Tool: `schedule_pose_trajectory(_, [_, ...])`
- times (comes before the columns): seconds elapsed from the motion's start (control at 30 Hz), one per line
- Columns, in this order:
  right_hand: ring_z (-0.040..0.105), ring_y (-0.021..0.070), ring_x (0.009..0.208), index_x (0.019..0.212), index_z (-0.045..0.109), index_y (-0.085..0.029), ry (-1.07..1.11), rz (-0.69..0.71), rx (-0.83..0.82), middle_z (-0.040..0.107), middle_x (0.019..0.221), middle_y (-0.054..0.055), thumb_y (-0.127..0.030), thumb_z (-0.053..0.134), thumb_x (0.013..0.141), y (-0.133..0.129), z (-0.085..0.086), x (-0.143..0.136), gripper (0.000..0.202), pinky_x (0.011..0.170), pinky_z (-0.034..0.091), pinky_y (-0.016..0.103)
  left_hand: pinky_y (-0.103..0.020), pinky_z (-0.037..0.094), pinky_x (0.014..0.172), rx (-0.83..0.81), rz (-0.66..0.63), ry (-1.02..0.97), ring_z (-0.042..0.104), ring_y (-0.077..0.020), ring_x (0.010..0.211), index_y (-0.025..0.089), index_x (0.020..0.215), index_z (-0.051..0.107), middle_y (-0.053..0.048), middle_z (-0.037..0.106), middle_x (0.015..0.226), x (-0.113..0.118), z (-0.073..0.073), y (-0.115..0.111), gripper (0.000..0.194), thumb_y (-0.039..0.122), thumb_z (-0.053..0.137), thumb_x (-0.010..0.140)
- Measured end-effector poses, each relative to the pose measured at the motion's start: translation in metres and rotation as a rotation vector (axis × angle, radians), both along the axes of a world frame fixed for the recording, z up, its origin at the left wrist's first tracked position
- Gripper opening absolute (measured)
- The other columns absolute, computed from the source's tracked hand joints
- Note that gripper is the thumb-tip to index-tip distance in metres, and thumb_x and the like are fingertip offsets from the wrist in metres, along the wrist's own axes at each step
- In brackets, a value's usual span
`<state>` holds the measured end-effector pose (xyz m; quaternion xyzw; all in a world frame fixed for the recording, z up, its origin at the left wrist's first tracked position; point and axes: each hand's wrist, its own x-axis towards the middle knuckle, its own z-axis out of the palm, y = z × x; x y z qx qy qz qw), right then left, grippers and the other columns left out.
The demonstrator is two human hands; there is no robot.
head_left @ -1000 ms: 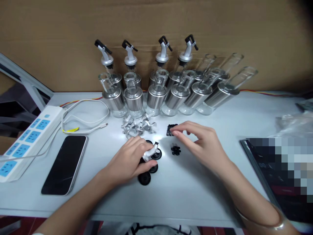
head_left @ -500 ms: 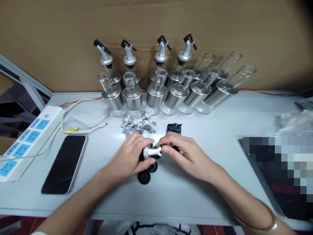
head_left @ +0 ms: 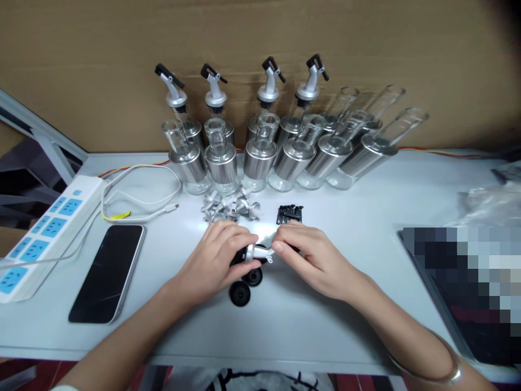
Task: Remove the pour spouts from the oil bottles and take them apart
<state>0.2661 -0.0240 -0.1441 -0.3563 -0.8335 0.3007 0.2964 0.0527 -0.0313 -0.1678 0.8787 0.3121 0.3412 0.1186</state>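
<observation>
A silver pour spout [head_left: 260, 252] with a dark base lies sideways between my hands. My left hand [head_left: 222, 252] is closed round its base end, thumb below and fingers above. At the narrow tip, my right hand [head_left: 303, 252] pinches with thumb and forefinger, and its fingertips hide the very end. Black round stopper discs [head_left: 240, 294] lie on the table just below the spout. Past my left hand sits a pile of silver spout pieces [head_left: 232, 207]. A cluster of small black levers [head_left: 290, 213] lies beyond my right hand.
Glass bottles with steel sleeves [head_left: 260, 157] stand in two rows at the back, several topped with spouts [head_left: 268, 81]. To the left are a phone [head_left: 108, 274], a power strip [head_left: 44, 233] and a white cable [head_left: 140, 203]. A dark flat device [head_left: 439, 304] lies at right.
The spout has shifted slightly right, and more of its dark base shows at my left fingers. My right hand has moved a little to the right with the tip.
</observation>
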Motion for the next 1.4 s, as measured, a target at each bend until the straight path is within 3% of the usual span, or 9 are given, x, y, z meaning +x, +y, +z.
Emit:
schedule_pose_trajectory(0.33, [0.038,0.0107,0.049,0.058,0.036,-0.021,-0.048,-0.023,0.043,0.039,0.050,-0.004,-0.020,0.038,0.094,0.001,-0.001,0.002,0.036,0.053,0.033,0.024,-0.036,0.046,0.084,0.081,0.025,0.038,0.054,-0.0186,0.097,0.020,0.110,0.045,-0.007,0.062,0.105,-0.001,0.001,0.001,0.016,0.017,0.050,0.095])
schedule_pose_trajectory(0.4, [0.044,0.0110,0.051,0.060,0.044,-0.020,-0.014,-0.085,0.008,0.046,0.053,-0.003,-0.022,0.042,0.094,0.003,0.001,0.007,0.035,0.054,0.036,0.024,-0.036,0.046,0.085,0.078,0.041,0.014,0.055,-0.0185,0.097,0.020,0.110,0.045,-0.008,0.063,0.105,-0.002,0.001,0.001,0.019,0.016,0.053,0.094])
schedule_pose_trajectory(0.53, [0.059,0.0156,0.070,0.087,0.064,-0.020,0.077,-0.169,-0.053,0.065,0.079,0.004,-0.023,0.055,0.091,0.008,0.003,0.017,0.010,0.063,0.045,0.027,-0.036,0.046,0.082,0.079,0.116,-0.040,0.057,-0.0191,0.095,0.021,0.110,0.045,-0.007,0.064,0.103,-0.003,0.001,0.002,0.024,0.018,0.058,0.091])
schedule_pose_trajectory(0.7, [0.053,0.0142,0.064,0.083,0.062,-0.020,0.075,-0.167,0.024,0.060,0.074,0.002,-0.019,0.056,0.088,0.013,0.006,0.026,0.008,0.062,0.044,0.027,-0.036,0.044,0.082,0.046,0.224,-0.102,0.059,-0.0203,0.096,0.022,0.110,0.047,-0.007,0.065,0.104,-0.003,0.001,0.001,0.025,0.018,0.061,0.089])
schedule_pose_trajectory(0.9, [0.051,0.0128,0.059,0.081,0.065,-0.019,-0.019,-0.218,0.048,0.056,0.067,0.001,-0.020,0.053,0.089,0.015,0.008,0.030,0.014,0.055,0.040,0.025,-0.036,0.044,0.082,0.050,0.213,-0.091,0.061,-0.0204,0.097,0.021,0.110,0.046,-0.007,0.066,0.103,-0.002,0.001,0.000,0.025,0.019,0.061,0.090])
schedule_pose_trajectory(1.17, [0.060,0.0151,0.062,0.079,0.066,-0.020,-0.193,-0.184,-0.161,0.067,0.078,0.004,-0.024,0.047,0.087,0.021,0.006,0.040,0.021,0.054,0.045,0.026,-0.037,0.043,0.082,0.062,0.227,-0.079,0.061,-0.0205,0.096,0.022,0.109,0.046,-0.007,0.066,0.102,-0.002,0.002,0.000,0.022,0.021,0.059,0.091])
schedule_pose_trajectory(1.4, [0.055,0.0160,0.060,0.089,0.065,-0.020,-0.261,-0.376,0.043,0.062,0.075,0.004,-0.024,0.049,0.086,0.030,-0.001,0.056,0.017,0.056,0.044,0.029,-0.035,0.043,0.082,0.050,0.204,-0.098,0.061,-0.0201,0.096,0.021,0.110,0.047,-0.007,0.066,0.102,-0.002,0.002,0.000,0.024,0.018,0.060,0.090])
